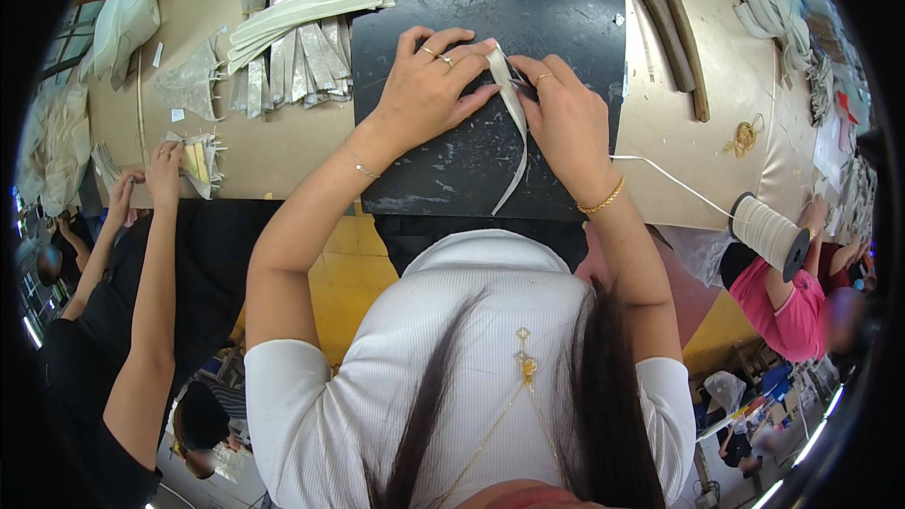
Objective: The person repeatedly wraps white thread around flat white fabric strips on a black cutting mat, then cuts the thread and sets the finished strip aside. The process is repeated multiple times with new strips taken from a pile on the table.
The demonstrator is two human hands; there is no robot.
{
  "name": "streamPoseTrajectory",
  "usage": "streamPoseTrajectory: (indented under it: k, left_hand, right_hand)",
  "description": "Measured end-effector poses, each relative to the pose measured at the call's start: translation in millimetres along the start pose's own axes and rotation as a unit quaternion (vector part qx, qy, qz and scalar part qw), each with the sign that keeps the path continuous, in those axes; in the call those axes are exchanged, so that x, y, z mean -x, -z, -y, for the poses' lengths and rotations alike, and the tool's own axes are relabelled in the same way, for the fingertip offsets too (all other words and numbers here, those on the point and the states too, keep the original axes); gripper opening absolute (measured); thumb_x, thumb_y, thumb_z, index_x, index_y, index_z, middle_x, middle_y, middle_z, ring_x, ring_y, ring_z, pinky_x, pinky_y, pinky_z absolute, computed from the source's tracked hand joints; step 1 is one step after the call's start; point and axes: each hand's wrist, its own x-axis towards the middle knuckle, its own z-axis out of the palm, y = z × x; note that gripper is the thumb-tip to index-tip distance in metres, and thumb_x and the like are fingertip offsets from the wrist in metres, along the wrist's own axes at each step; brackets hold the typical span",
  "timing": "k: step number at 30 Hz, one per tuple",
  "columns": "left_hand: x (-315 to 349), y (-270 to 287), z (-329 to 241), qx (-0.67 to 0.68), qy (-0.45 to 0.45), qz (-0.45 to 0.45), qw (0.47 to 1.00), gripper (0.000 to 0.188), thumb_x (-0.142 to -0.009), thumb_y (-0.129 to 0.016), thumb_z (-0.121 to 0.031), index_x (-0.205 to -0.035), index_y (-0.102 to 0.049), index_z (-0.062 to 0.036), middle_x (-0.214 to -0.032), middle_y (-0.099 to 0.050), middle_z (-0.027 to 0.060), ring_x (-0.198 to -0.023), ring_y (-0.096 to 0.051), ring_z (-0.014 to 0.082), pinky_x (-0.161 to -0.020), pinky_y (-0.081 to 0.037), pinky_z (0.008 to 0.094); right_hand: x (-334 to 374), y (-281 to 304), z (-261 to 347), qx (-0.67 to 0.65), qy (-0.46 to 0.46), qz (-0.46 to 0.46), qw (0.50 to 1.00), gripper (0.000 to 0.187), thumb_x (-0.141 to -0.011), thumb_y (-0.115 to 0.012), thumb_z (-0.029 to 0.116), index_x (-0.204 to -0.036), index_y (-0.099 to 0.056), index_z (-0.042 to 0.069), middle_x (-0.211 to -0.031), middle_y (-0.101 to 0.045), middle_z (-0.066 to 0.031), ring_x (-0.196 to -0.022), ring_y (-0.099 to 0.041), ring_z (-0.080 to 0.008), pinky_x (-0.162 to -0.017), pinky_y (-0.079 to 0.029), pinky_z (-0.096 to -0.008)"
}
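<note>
A long pale strip [515, 123] lies on the black mat [566, 19], its lower end trailing toward the table's near edge. My left hand [429, 85] presses flat on the mat and pinches the strip's upper end with its fingertips. My right hand [566, 118] grips the same strip just beside it, fingers curled around it. Whether a small tool sits in the right hand is hidden. A white cord [679, 184] runs from under my right wrist to a spool [771, 234] at the table's right edge.
A pile of pale strips [297, 38] lies left of the mat on the tan table [292, 146]. Two wooden sticks [679, 33] and a coil of gold thread [745, 137] sit at right. Another person's hands [151, 174] work at the left; a pink-sleeved person [787, 306] stands right.
</note>
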Motion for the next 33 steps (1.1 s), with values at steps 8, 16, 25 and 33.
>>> streamPoseTrajectory:
  k: [8,16,25,33]
  left_hand:
    - [0,0,0,0.002,0.001,-0.003,1.0,0.031,-0.078,-0.084,-0.022,-0.102,-0.067,-0.0124,-0.128,-0.069,-0.0048,-0.12,-0.061,0.0194,-0.098,-0.038,0.0434]
    - [0,-1,1,0.005,0.004,-0.009,1.0,0.031,-0.077,-0.085,-0.022,-0.1,-0.067,-0.0125,-0.128,-0.069,-0.0056,-0.12,-0.061,0.0186,-0.099,-0.038,0.0433]
    - [0,-1,3,-0.005,-0.007,-0.009,1.0,0.035,-0.078,-0.083,-0.026,-0.106,-0.068,-0.0124,-0.123,-0.07,-0.0043,-0.118,-0.06,0.0175,-0.098,-0.038,0.0421]
    - [-5,8,3,0.001,0.011,0.04,0.999,0.043,-0.083,-0.076,-0.018,-0.125,-0.068,-0.0162,-0.126,-0.063,0.0037,-0.119,-0.058,0.0251,-0.102,-0.037,0.0431]
  right_hand:
    - [10,-5,7,0.014,-0.009,0.032,0.999,0.048,-0.083,-0.075,0.009,-0.13,-0.067,0.015,-0.093,-0.056,-0.0062,-0.075,-0.066,-0.0266,-0.066,-0.055,-0.038]
    - [10,-5,9,0.049,-0.013,0.051,0.997,0.051,-0.082,-0.075,0.008,-0.132,-0.066,0.015,-0.095,-0.055,-0.0058,-0.075,-0.067,-0.0264,-0.066,-0.056,-0.0386]
    - [10,-7,9,0.073,-0.013,0.059,0.995,0.052,-0.082,-0.075,0.009,-0.132,-0.065,0.016,-0.095,-0.055,-0.0054,-0.072,-0.068,-0.0261,-0.063,-0.056,-0.0387]
    - [10,-11,14,0.14,0.053,0.007,0.989,0.043,-0.085,-0.065,0.01,-0.128,-0.065,0.008,-0.091,-0.054,-0.0047,-0.065,-0.068,-0.0182,-0.055,-0.055,-0.0308]
